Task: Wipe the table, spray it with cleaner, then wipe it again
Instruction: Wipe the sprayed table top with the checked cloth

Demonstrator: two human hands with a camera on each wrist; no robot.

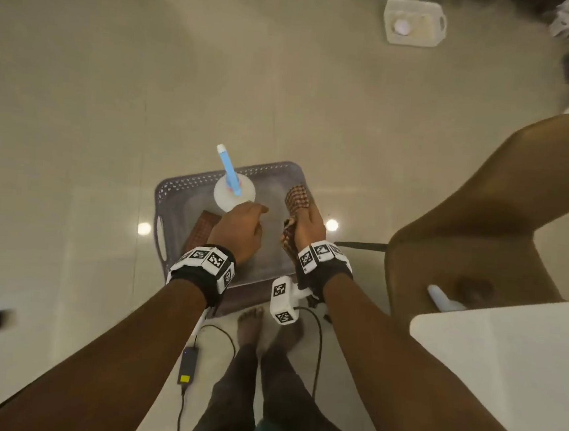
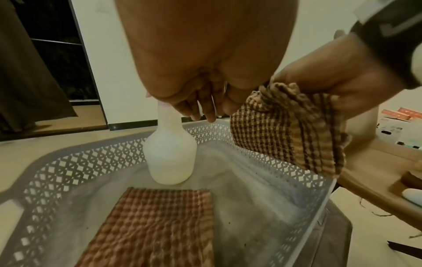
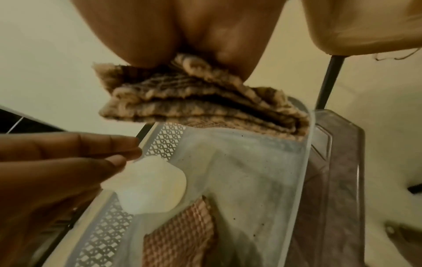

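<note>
A white spray bottle [image 1: 233, 192] [image 2: 170, 155] [image 3: 148, 187] with a blue nozzle [image 1: 227, 167] stands upright in a grey perforated basket [image 1: 175, 188] [image 2: 80, 162] [image 3: 303, 162]. My left hand [image 1: 241, 225] [image 2: 200, 108] [image 3: 68, 159] hovers just beside the bottle's neck, its fingers relaxed and holding nothing. My right hand [image 1: 309, 226] [image 2: 331, 79] [image 3: 182, 27] grips a bunched brown checked cloth [image 1: 296, 199] [image 2: 290, 130] [image 3: 194, 101] over the basket's right rim. A folded reddish cloth [image 1: 202, 230] [image 2: 160, 227] [image 3: 182, 234] lies flat on the basket floor.
The basket sits on a dark stool [image 3: 338, 180] on the tiled floor. A brown chair [image 1: 482, 215] stands to the right, and a white table [image 1: 503, 372] corner shows at lower right. A white basket [image 1: 413, 22] sits far off. A cable and adapter [image 1: 187, 365] hang by my legs.
</note>
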